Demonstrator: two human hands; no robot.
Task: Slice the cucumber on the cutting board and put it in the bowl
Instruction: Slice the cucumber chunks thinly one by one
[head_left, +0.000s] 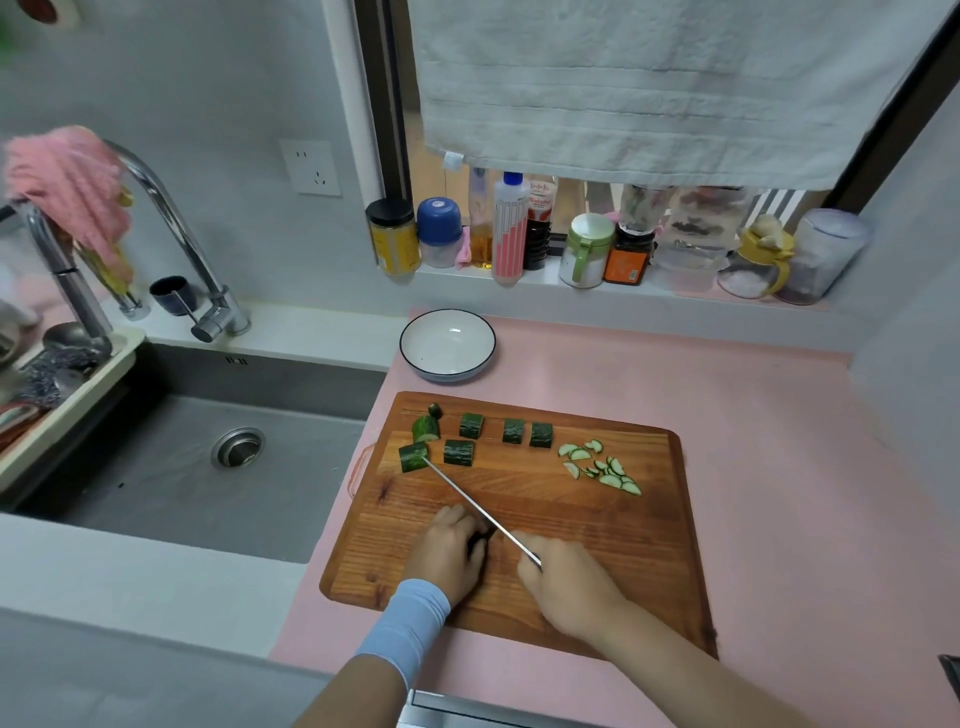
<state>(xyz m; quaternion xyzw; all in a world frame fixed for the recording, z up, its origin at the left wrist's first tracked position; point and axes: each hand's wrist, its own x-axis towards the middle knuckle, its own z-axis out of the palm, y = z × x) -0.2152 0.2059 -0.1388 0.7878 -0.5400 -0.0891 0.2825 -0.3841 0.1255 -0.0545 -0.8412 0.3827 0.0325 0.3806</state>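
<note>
Cucumber piece (477, 543) mostly hidden — under left hand (447, 553).

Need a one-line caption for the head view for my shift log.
Cutting board: left hand holds a cucumber piece, right hand holds the knife over it; bowl empty.

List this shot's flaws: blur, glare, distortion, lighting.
Head view: wide-angle bowing bends the window frame and cutting board edges; the pink cloth at far left smears; a small glare spot sits in the bowl; lighting is soft, shadows faint.
</note>
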